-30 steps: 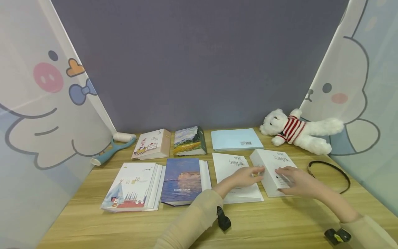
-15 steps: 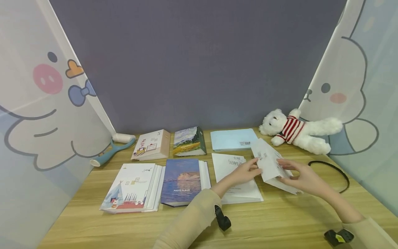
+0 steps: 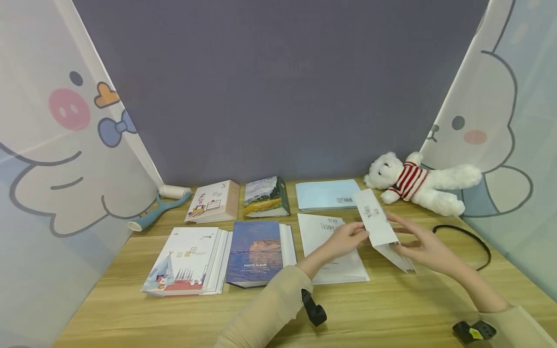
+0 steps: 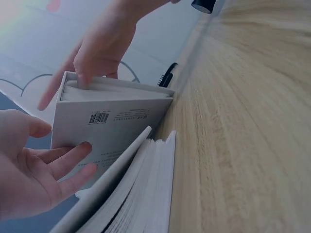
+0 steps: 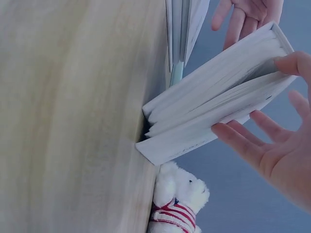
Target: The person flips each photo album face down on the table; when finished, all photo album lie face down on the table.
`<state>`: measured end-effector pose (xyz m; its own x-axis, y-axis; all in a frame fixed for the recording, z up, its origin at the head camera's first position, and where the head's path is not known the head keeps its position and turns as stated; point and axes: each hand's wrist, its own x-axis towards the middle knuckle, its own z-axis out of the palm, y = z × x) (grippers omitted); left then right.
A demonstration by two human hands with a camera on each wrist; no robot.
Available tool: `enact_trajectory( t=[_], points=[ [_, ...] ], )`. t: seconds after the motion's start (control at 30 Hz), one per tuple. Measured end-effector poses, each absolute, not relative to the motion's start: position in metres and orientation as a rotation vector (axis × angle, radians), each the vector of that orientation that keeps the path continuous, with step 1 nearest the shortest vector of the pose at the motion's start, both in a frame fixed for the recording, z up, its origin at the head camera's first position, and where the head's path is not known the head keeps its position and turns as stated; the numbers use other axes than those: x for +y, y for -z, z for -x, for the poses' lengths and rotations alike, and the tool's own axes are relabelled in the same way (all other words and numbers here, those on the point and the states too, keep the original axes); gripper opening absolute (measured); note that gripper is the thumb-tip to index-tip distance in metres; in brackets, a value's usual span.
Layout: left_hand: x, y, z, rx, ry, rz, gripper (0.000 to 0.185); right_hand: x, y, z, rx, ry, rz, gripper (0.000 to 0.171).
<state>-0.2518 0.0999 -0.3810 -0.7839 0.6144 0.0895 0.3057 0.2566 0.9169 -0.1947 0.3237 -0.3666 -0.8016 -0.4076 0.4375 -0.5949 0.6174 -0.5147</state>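
Nearest the camera, the left hand [image 3: 348, 239] and right hand [image 3: 424, 249] hold a white album [image 3: 380, 227] tipped up on one edge on the wooden table [image 3: 174, 319]. Left fingers lie spread against its barcoded back cover; right fingers are loosely spread on the other face, thumb over the top edge. Just left of that album, a second white album [image 3: 324, 232] lies flat. Behind it rests a pale blue album [image 3: 326, 195]; to the right of it lie a black headband [image 3: 467, 237] and a white teddy bear [image 3: 413, 181].
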Motion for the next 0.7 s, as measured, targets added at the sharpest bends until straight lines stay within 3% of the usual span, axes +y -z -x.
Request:
enact_trajectory(
  t=[0.2,0.7],
  points=[
    [0.103,0.378,0.248,2.209,-1.598,-0.845,0.044,0.325,0.364,0.193,-2.517,-0.923,-0.832,0.053],
    [0.114,0.384,0.245,2.183,-1.692,-0.975,0.052,0.328,0.362,0.188,-2.507,-1.291,-0.785,0.048]
  ],
)
